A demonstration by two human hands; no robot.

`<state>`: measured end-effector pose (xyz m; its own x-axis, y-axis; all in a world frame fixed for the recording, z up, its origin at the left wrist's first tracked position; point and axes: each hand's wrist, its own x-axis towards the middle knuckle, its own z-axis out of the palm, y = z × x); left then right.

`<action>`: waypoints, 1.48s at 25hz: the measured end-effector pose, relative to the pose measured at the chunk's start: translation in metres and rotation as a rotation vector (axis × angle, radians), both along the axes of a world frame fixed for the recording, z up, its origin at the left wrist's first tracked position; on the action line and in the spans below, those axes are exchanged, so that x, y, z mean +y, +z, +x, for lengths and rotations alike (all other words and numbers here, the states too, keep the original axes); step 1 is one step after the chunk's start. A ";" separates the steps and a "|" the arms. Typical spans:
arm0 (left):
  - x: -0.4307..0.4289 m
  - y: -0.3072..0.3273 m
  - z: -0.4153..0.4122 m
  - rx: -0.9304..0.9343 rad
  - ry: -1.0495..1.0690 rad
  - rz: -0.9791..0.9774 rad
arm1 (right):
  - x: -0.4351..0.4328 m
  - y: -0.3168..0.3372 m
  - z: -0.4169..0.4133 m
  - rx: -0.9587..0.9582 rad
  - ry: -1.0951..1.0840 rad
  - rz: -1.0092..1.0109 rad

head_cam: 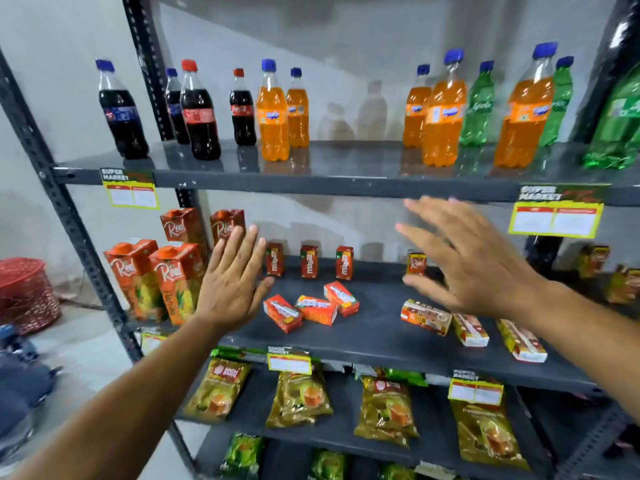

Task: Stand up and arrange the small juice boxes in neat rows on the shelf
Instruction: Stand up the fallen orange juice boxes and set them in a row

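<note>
On the middle grey shelf [363, 337], three small red juice boxes [309, 262] stand upright in a row at the back. Three more red boxes [316, 310] lie flat in a loose cluster in front of them. Another small box [416, 263] stands behind my right hand. To the right, three paler boxes [426, 317] lie on their sides near the front edge. My left hand [232, 282] hovers open, fingers spread, left of the lying cluster. My right hand [467, 258] is raised open and blurred above the right group. Neither hand holds anything.
Large Real juice cartons [159, 275] stand at the shelf's left end. Soda bottles [273, 109] line the shelf above, its front lip just over my right hand. Snack pouches [298, 396] fill the shelf below. A red wire basket [24, 292] sits on the floor at left.
</note>
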<state>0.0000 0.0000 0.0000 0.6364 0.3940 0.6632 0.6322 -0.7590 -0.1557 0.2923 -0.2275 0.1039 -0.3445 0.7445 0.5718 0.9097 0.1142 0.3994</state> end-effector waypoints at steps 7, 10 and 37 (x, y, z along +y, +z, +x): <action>0.068 -0.133 -0.018 0.277 0.195 -0.446 | 0.057 -0.085 -0.054 -0.024 -0.135 -0.884; 0.108 -0.144 -0.001 0.284 0.171 -0.551 | 0.127 -0.110 -0.089 0.199 -0.219 -0.936; 0.166 -0.183 -0.020 0.347 0.128 -0.710 | 0.348 -0.130 -0.143 -0.201 0.056 -0.796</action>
<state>-0.0197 0.1661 -0.1827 0.6820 0.7313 -0.0008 0.7249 -0.6758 0.1334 0.1497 0.1205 -0.0262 -0.4326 0.8799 -0.1965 0.8138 0.4749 0.3350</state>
